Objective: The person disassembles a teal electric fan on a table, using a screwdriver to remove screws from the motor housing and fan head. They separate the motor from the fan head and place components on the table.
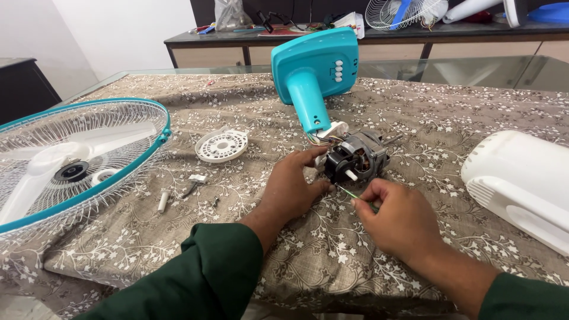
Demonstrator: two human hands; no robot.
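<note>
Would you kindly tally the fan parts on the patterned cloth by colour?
Teal: 2 (stand base, guard ring)
White: 3 (round cap, rear housing, blade)
Dark metal: 1 (motor)
Total: 6

My surface (pixel 415 118) wears a brown floral cloth (pixel 332 261). On it lie the fan grille with blades (pixel 71 160), a white round cap (pixel 221 146), the teal fan base (pixel 314 71) with its motor (pixel 357 157), and a white housing (pixel 521 184). Small loose parts (pixel 178 192) lie between the grille and me.

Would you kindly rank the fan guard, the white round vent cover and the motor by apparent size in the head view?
1. fan guard, partly cut off
2. motor
3. white round vent cover
The last two look close; ranking unsure.
</note>
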